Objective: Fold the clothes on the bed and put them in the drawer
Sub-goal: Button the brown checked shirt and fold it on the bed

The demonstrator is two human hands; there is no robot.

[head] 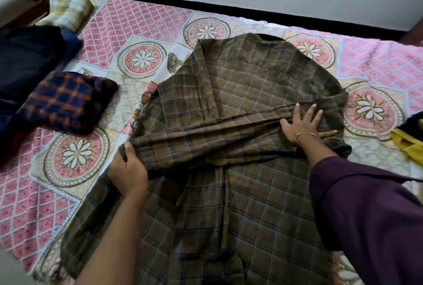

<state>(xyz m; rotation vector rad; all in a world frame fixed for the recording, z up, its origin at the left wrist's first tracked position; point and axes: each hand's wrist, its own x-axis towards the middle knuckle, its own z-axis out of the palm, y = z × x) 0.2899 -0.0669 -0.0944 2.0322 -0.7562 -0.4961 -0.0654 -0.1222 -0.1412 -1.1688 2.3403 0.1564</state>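
Brown plaid shirt spread on the bed, one sleeve drawn across its body.

The bed (142, 21), covered by a pink and cream patterned sheet, filled most of the view. The brown plaid shirt (229, 204) lay flat on it, centre to right, long axis running from the near edge toward the far wall, collar at the far end and hem nearest the person. One sleeve (206, 133) lay crosswise over the body, left to right. A dark pile of clothes (27, 60) sat at the left edge, and a folded navy and orange checked garment (66, 101) rested just beside it. The left hand (128, 170) gripped the sleeve's cuff end, fingers curled around the cloth. The right hand (304, 124) pressed flat on the sleeve near the shoulder, fingers spread and straight. A yellow item (407, 142) lay at the right edge.
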